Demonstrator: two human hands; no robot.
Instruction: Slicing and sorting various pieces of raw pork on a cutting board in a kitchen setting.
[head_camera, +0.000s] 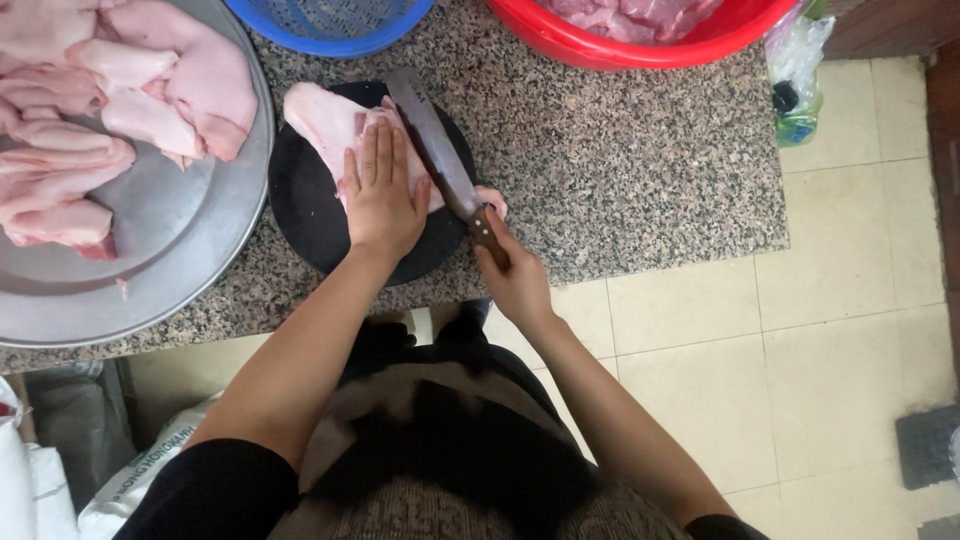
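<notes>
Head view: left hand (383, 195) flat on meat (330, 125), right hand (512, 270) grips knife (440, 155)

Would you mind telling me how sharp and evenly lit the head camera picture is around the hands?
Head view: soft, even daylight; left hand, right hand and knife are sharp, shadows faint; a mild sheen on the metal tray; frame edges bend slightly from the wide lens.

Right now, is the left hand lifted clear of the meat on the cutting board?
No. The left hand lies flat on the pale meat on the round black board.
</notes>
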